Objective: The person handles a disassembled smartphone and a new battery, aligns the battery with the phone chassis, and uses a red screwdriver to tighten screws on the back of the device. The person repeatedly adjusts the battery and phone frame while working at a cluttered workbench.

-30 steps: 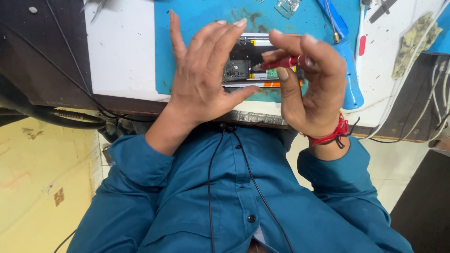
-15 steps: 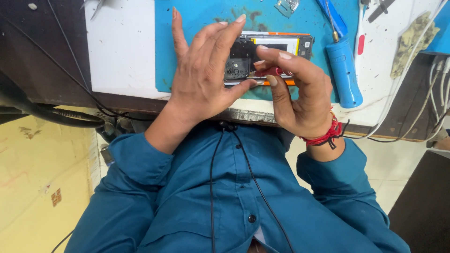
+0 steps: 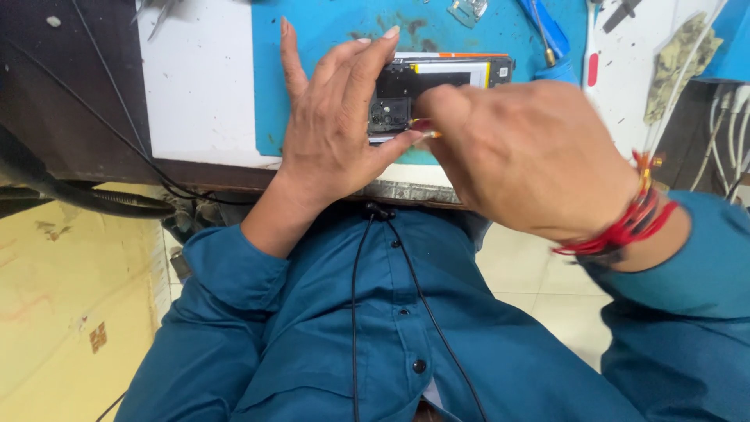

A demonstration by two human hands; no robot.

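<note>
Opened smartphone with black internals and yellow-edged battery point(image 3: 445, 82) lies on the blue rectangular work mat point(image 3: 328, 31), near the desk's front edge. Left hand point(image 3: 332, 137), fingers spread, steadies the phone's left end, thumb under its near side. Right hand point(image 3: 531, 160), blurred, is closed on a small red-and-orange tool point(image 3: 426, 129) at the phone's near edge; the tool is mostly hidden. A blue-handled screwdriver point(image 3: 551, 35) lies just beyond, cut off at top. The white desk surface point(image 3: 199, 86) left of the mat offers open room.
</note>
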